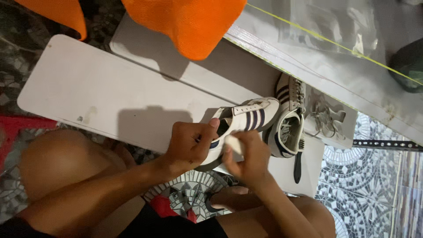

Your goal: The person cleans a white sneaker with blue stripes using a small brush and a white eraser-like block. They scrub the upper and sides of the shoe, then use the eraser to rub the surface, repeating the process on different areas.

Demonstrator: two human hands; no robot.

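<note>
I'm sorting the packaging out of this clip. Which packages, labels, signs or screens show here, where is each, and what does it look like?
Clear plastic bag: top right, lying flat on the grey surface; rectangular, transparent, glossy, contents too blurred to tell.
Yellow tape line: runs diagonally across that surface; thin and straight.
No signs or screens in view.
No label can be made out on the white striped shoe in the hands.

The left hand (189,143) grips a white striped sneaker (246,121) while the right hand (249,156) presses a pale pad (232,144) against it.
</note>
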